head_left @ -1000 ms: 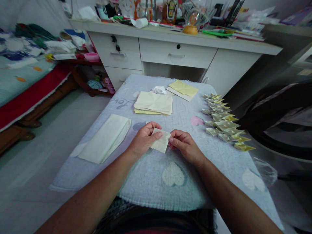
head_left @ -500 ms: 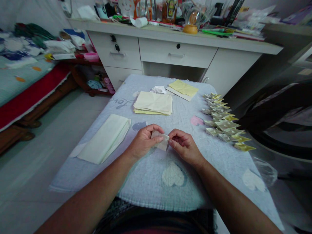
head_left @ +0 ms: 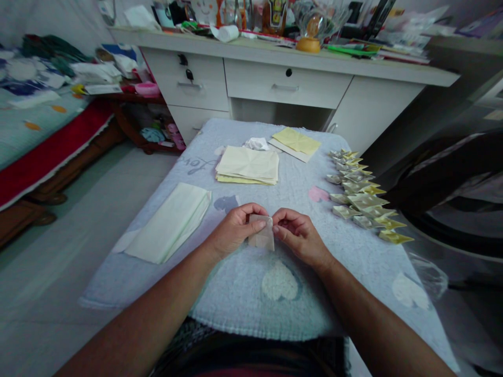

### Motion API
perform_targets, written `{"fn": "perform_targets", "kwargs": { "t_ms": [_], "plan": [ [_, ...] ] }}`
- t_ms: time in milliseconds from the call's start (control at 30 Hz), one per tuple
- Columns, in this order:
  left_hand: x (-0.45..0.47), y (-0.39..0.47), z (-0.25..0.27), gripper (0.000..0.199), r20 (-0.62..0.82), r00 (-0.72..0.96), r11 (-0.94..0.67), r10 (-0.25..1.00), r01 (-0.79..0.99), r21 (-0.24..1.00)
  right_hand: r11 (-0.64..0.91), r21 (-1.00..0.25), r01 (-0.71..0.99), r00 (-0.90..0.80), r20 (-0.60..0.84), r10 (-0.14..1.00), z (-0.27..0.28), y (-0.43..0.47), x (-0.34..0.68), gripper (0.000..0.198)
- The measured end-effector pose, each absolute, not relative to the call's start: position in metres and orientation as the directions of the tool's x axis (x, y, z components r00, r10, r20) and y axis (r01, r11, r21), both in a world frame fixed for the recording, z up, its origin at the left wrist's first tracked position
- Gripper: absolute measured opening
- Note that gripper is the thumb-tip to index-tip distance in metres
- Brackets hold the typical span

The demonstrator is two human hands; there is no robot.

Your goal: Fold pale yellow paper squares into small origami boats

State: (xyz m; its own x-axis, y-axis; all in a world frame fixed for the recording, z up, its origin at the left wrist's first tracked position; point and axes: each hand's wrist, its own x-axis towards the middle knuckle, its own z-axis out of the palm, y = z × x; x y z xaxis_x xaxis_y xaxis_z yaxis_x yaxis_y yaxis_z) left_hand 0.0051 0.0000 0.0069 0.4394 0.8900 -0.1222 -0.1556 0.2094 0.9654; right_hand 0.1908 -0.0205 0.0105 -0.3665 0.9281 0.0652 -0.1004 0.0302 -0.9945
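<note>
A small folded piece of pale paper is held up over the cloth-covered table. My left hand pinches it between thumb and fingers on its left side. At its upper right corner, my right hand grips the edge with thumb and forefinger. Beyond my hands lies a stack of cream paper sheets. A larger folded pale sheet rests to the left. Along the right side stand several folded paper boats, white and yellow, in rows.
Yellow and white sheets and a crumpled white paper lie at the table's far end. Behind stands a white desk crowded with things. A bed is at the left; a clear plastic bag hangs by the right edge.
The folded paper between my hands has turned so that more of its face shows, hanging slightly lower. Both hands keep their pinch and have barely moved.
</note>
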Motion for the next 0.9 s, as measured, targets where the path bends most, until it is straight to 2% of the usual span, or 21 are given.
{"fn": "perform_targets", "kwargs": {
  "t_ms": [200,500,733,900],
  "plan": [
    [0.0064,-0.002,0.008,0.023,-0.131,0.486,0.237,0.864,-0.162,0.958,-0.042,-0.983,-0.178,-0.385,0.03,0.923,0.0147,-0.0193,0.1888,0.025],
    [0.0055,-0.0008,0.0053,0.017,-0.082,0.409,0.172,0.909,-0.189,0.967,-0.014,-0.992,-0.128,-0.377,0.036,0.925,0.0142,-0.0201,0.1885,0.023],
    [0.0044,0.0014,0.0046,0.009,0.069,0.396,0.081,0.916,-0.351,0.933,0.182,-0.982,0.049,-0.363,0.152,0.919,0.0151,-0.0204,0.1892,0.017],
    [0.0016,0.0007,0.0073,0.014,0.059,0.374,0.092,0.926,-0.375,0.923,0.355,-0.922,0.153,-0.338,0.289,0.896,0.0172,-0.0206,0.1887,0.015]
  ]
}}
